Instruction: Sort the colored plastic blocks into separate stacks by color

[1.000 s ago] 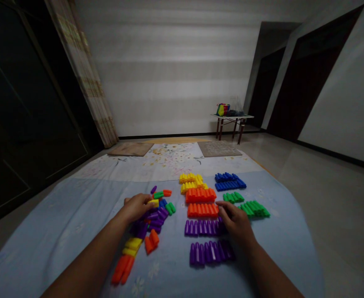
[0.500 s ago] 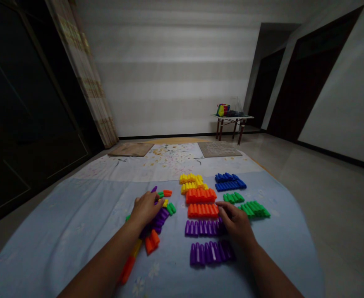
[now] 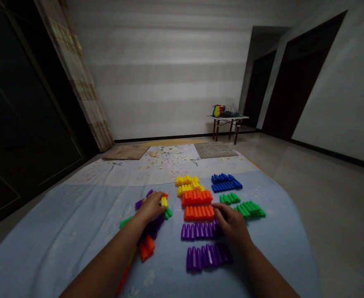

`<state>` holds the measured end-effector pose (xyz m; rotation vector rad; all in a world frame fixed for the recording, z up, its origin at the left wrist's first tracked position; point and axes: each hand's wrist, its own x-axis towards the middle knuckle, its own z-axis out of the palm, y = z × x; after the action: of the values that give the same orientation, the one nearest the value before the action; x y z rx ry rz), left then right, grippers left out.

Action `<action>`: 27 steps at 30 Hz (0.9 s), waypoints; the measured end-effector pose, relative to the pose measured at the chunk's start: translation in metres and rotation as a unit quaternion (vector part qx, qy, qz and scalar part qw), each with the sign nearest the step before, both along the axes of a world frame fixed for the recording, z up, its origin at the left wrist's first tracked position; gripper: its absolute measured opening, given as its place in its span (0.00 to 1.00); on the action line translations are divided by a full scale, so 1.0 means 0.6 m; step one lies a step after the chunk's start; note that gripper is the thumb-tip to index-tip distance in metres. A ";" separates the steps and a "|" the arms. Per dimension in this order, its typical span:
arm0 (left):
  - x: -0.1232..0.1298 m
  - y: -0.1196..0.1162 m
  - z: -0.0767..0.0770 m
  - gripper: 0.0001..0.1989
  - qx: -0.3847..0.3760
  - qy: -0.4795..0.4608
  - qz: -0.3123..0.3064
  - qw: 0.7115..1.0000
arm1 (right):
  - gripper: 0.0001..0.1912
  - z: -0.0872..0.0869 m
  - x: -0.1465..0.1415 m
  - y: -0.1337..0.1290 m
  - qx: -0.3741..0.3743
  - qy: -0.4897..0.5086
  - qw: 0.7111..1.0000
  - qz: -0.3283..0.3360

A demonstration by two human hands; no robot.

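My left hand (image 3: 152, 207) reaches over a mixed heap of coloured plastic pieces, its fingers closed on a yellow plastic piece (image 3: 164, 201). Around and under it lie purple pieces (image 3: 157, 227), green pieces (image 3: 168, 213) and orange pieces (image 3: 147, 248). My right hand (image 3: 233, 223) is at the right end of the front orange row (image 3: 199, 213), fingers curled together; whatever they grip is hidden. A second orange row (image 3: 197, 197) sits just behind. Two purple rows, the nearer one (image 3: 208, 256) partly behind my right wrist, lie in front.
Yellow rows (image 3: 188, 184), blue rows (image 3: 227, 183) and green groups (image 3: 250, 209) lie farther back on the cloth-covered table (image 3: 85, 215). Two flat boards, a brown one (image 3: 128, 152) and a patterned one (image 3: 216, 150), lie at the far edge. A small table (image 3: 228, 117) with bags stands beyond.
The view has shifted slightly. My left hand has turned a little at the heap, and the yellow piece shows more at its fingertips. My right hand stays by the orange row.
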<state>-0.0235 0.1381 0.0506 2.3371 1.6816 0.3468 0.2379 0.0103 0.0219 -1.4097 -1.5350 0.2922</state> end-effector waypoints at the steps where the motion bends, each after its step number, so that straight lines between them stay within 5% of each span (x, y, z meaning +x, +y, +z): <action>1: 0.005 0.007 0.003 0.21 0.001 -0.014 -0.004 1.000 | 0.12 0.001 0.000 0.000 0.001 0.001 1.000 -0.001; 8: 0.084 0.059 0.029 0.25 0.014 -0.115 -0.045 0.992 | 0.11 0.005 -0.001 0.001 0.008 0.012 1.000 -0.011; 14: 0.150 0.088 0.015 0.23 -0.019 -0.130 -0.028 0.991 | 0.11 0.010 -0.002 0.000 0.019 0.007 1.000 -0.010; 27: 0.172 0.107 0.005 0.22 -0.077 -0.112 -0.010 0.991 | 0.11 0.010 0.002 0.002 0.033 0.005 0.999 0.003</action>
<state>0.0798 0.2026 0.0534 2.1165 1.5215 0.4399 0.2392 0.0117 0.0278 -1.3514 -1.5281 0.2498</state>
